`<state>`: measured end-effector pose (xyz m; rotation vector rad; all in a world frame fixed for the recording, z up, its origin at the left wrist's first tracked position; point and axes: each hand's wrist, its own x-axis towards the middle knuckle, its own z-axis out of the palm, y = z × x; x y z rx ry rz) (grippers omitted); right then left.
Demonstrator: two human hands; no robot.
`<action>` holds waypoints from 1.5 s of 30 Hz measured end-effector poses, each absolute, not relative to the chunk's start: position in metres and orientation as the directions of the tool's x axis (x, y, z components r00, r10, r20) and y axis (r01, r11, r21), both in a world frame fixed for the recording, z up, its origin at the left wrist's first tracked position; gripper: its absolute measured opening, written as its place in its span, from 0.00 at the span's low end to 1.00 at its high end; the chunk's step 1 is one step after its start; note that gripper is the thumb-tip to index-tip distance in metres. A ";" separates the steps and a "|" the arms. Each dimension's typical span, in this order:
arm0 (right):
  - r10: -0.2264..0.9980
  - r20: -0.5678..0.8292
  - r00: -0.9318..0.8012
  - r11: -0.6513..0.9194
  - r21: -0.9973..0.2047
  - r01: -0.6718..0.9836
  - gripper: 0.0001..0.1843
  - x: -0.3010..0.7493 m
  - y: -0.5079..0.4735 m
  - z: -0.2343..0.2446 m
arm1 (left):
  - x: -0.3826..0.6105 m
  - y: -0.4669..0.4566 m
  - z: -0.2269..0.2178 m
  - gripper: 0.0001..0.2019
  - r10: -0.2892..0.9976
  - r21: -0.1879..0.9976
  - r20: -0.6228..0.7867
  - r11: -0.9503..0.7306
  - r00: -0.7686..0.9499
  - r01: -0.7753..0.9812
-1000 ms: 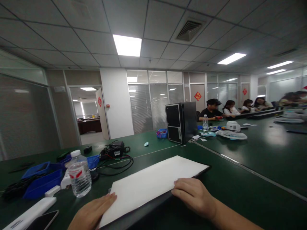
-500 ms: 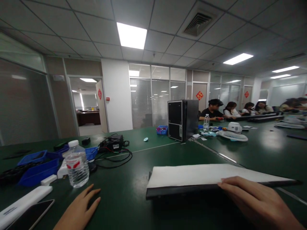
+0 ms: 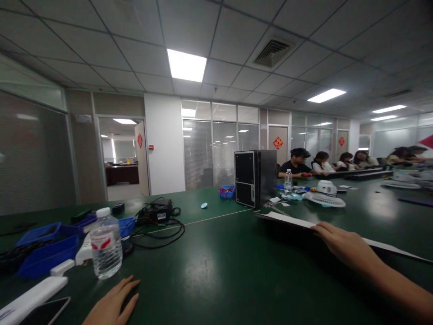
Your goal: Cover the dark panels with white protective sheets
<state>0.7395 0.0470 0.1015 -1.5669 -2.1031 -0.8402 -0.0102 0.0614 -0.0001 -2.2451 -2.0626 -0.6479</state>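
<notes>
My right hand (image 3: 341,243) is closed on the near edge of a long flat panel (image 3: 291,219), white on its upper face with a dark rim. The panel is tilted at the right of the table, and my hand and forearm cover part of it. At the lower left, my left hand (image 3: 117,300) rests on the green table (image 3: 203,280) with its fingers apart, holding nothing. Just beyond those fingers stands a clear water bottle (image 3: 106,246) with a white cap. A white bar-shaped device (image 3: 34,298) and a dark-screened phone (image 3: 45,312) lie left of that hand.
Blue trays (image 3: 50,257) with cables stand at the left. A black power adapter (image 3: 157,210) trails wires. Farther back are a black computer case (image 3: 255,178), a small blue basket (image 3: 226,192) and a white fan part (image 3: 324,196). Several people sit along the far right.
My right hand has carried the panel away and to the right, and the panel is now tilted more edge-on. My left hand stays in nearly the same place. The view has tipped slightly upward.
</notes>
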 end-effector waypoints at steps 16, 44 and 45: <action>0.411 0.664 -0.625 0.522 0.391 0.758 0.24 0.581 -0.034 0.092 | -0.004 0.065 0.002 0.28 0.955 0.308 0.294 -0.121 0.026 0.943; 0.916 0.287 0.281 -0.258 -0.116 0.959 0.37 0.699 0.179 0.033 | 0.024 0.045 0.039 0.30 0.964 0.279 0.248 -0.164 0.094 0.946; 0.923 0.256 0.288 -0.267 -0.113 0.957 0.37 0.705 0.180 0.028 | 0.024 0.046 0.040 0.31 0.966 0.282 0.248 -0.146 0.074 0.948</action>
